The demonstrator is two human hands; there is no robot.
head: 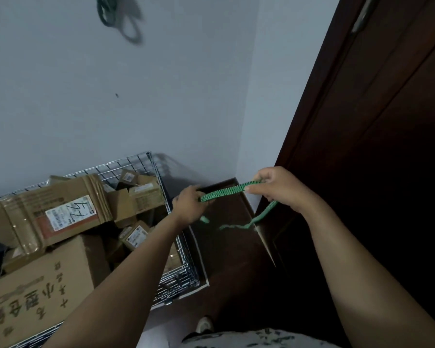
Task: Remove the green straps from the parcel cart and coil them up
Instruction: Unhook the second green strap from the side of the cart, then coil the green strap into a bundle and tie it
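A green strap (224, 192) with a black pattern stretches taut between my two hands, to the right of the cart. My left hand (189, 205) grips its left end, and a short green tip hangs below that fist. My right hand (278, 188) grips the other end; a loose tail (260, 217) drops from it and curls left. The wire parcel cart (161, 187) stands at lower left, filled with cardboard boxes (60, 212). Another coil of green strap (107, 8) hangs high on the wall.
A pale wall runs behind the cart. A dark brown wooden door (374, 146) fills the right side, with dark floor (236, 259) below my hands. My shoe (204, 324) shows at the bottom centre.
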